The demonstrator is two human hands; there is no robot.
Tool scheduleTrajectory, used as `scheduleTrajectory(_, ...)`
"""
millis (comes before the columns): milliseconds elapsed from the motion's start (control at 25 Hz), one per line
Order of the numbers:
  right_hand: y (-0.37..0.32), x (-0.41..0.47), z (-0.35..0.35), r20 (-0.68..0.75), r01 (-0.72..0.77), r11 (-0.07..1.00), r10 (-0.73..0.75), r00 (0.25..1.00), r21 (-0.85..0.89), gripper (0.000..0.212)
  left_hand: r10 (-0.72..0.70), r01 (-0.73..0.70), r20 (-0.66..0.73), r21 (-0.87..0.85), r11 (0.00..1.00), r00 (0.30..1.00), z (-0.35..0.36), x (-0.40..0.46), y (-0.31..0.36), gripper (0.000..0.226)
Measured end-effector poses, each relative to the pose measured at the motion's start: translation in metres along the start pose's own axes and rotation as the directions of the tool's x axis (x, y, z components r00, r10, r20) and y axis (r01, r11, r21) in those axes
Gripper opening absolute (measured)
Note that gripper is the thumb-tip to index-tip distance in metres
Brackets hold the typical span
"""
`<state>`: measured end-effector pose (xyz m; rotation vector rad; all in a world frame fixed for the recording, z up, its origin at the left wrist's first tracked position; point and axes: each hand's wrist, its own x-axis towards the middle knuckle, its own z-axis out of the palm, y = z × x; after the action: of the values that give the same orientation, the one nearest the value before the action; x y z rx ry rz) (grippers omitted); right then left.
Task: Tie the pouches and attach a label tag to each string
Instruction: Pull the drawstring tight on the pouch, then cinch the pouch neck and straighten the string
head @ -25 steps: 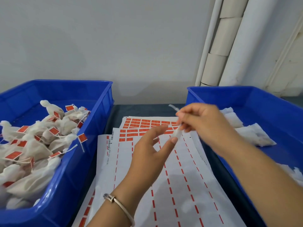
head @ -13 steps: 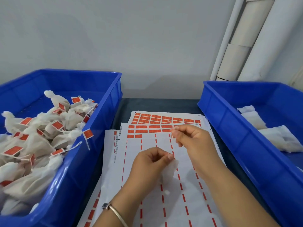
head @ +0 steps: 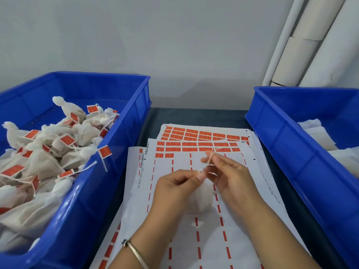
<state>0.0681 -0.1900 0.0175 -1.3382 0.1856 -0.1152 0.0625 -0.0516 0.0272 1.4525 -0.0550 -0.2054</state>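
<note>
Leftmost, a blue bin [head: 81, 195] sits on the dark bench [head: 196, 116], heaped with tied white pouches [head: 44, 162] that carry orange label tags [head: 104, 151]; one tag hangs over the bin's rim on its string. Just right of that bin lie overlapping label sheets [head: 194, 144], with unused orange labels along their far rows and mostly stripped backing nearer the person. Over these sheets the left hand [head: 174, 188], a thin bangle [head: 134, 251] on its wrist, pinches the gathered neck of a white pouch [head: 198, 199] between thumb and fingers, the pouch hanging between the two hands just above the paper. Beside it the right hand [head: 231, 176] has its fingertips curled around the pouch's thin string [head: 210, 157], pinching it above the pouch neck. Right of the sheets stands a second blue bin [head: 291, 152] holding loose white pouches [head: 318, 136] with no tags showing. Behind that bin, white pipes [head: 303, 45] rise along the wall.
</note>
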Motion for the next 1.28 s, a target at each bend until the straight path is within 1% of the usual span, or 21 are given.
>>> scheduleTrajectory(80,0.005,-0.005,0.003,0.155,-0.026,0.998,0.034,0.987,-0.05,0.04,0.02,-0.028,-0.116,-0.064,0.998,0.993,-0.004,0.003,0.0,0.018)
scheduleTrajectory(160,0.007,-0.01,0.009,0.269,-0.01,0.978,0.067,0.961,-0.207,0.052,0.034,-0.053,-0.206,-0.087,0.995,0.978,-0.009,0.004,0.001,0.017)
scheduleTrajectory(240,0.008,-0.013,0.018,0.331,0.048,0.923,0.089,0.939,-0.382,0.061,0.052,-0.074,-0.235,-0.086,0.994,0.971,-0.009,0.004,0.002,0.015)
scheduleTrajectory(280,0.01,-0.014,0.021,0.339,0.084,0.885,0.086,0.937,-0.458,0.062,0.053,-0.07,-0.242,-0.061,0.996,0.969,-0.008,0.005,0.001,0.013)
scheduleTrajectory(320,0.012,-0.016,0.024,0.326,0.107,0.85,0.08,0.942,-0.516,0.055,0.054,-0.063,-0.254,-0.028,0.998,0.966,-0.006,0.005,0.001,0.012)
scheduleTrajectory(400,0.014,-0.018,0.025,0.274,0.109,0.802,0.07,0.959,-0.587,0.028,0.052,-0.053,-0.278,0.005,0.999,0.959,-0.004,0.005,0.0,0.011)
scheduleTrajectory(440,0.015,-0.018,0.025,0.254,0.094,0.786,0.081,0.964,-0.611,0.019,0.05,-0.053,-0.284,-0.003,0.999,0.958,-0.005,0.007,0.0,0.011)
scheduleTrajectory(520,0.013,-0.019,0.023,0.225,0.041,0.774,0.133,0.965,-0.632,0.01,0.026,-0.042,-0.307,-0.045,0.998,0.951,-0.009,0.011,0.002,0.013)
scheduleTrajectory(560,0.01,-0.019,0.022,0.206,-0.005,0.78,0.172,0.963,-0.626,0.011,0.006,-0.033,-0.331,-0.076,0.997,0.944,-0.012,0.013,0.003,0.016)
scheduleTrajectory(640,0.007,-0.018,0.02,0.191,-0.086,0.825,0.229,0.954,-0.559,0.018,-0.04,-0.021,-0.362,-0.162,0.987,0.931,-0.019,0.018,0.003,0.02)
scheduleTrajectory(720,0.005,-0.016,0.017,0.186,-0.135,0.889,0.236,0.954,-0.437,0.022,-0.104,0.002,-0.37,-0.266,0.964,0.923,-0.022,0.021,0.003,0.015)
scheduleTrajectory(800,0.003,-0.014,0.012,0.183,-0.187,0.955,0.231,0.956,-0.228,0.016,-0.164,0.023,-0.384,-0.346,0.938,0.909,-0.023,0.022,0.003,0.009)
scheduleTrajectory(840,0.003,-0.013,0.008,0.201,-0.209,0.973,0.226,0.953,-0.101,0.019,-0.182,0.032,-0.389,-0.363,0.931,0.903,-0.023,0.023,0.003,0.012)
scheduleTrajectory(920,0.002,-0.009,0.0,0.25,-0.259,0.954,0.217,0.944,0.153,0.025,-0.195,0.045,-0.393,-0.36,0.932,0.899,-0.023,0.026,0.001,0.015)
scheduleTrajectory(960,0.002,-0.007,-0.003,0.268,-0.287,0.918,0.213,0.939,0.274,0.027,-0.188,0.052,-0.393,-0.331,0.942,0.9,-0.023,0.026,-0.001,0.014)
scheduleTrajectory(1040,0.001,-0.003,-0.008,0.282,-0.328,0.802,0.207,0.937,0.5,0.033,-0.145,0.062,-0.394,-0.216,0.974,0.908,-0.021,0.027,-0.005,0.007)
scheduleTrajectory(1080,0.001,-0.001,-0.01,0.267,-0.313,0.764,0.19,0.945,0.564,0.032,-0.11,0.061,-0.386,-0.139,0.988,0.916,-0.019,0.026,-0.007,0.004)
scheduleTrajectory(1120,0.001,-0.001,-0.011,0.235,-0.279,0.763,0.17,0.957,0.583,0.027,-0.066,0.051,-0.366,-0.051,0.997,0.928,-0.017,0.024,-0.009,0.003)
scheduleTrajectory(1200,-0.001,-0.001,-0.01,0.178,-0.207,0.814,0.129,0.975,0.542,0.021,0.048,-0.006,-0.288,0.148,0.989,0.956,-0.012,0.02,-0.011,0.006)
scheduleTrajectory(1240,-0.002,-0.001,-0.008,0.15,-0.174,0.861,0.114,0.982,0.478,0.022,0.113,-0.05,-0.233,0.258,0.965,0.966,-0.01,0.017,-0.011,0.009)
scheduleTrajectory(1280,-0.003,-0.004,-0.006,0.116,-0.132,0.929,0.097,0.989,0.347,0.023,0.179,-0.106,-0.173,0.365,0.925,0.969,-0.008,0.014,-0.011,0.012)
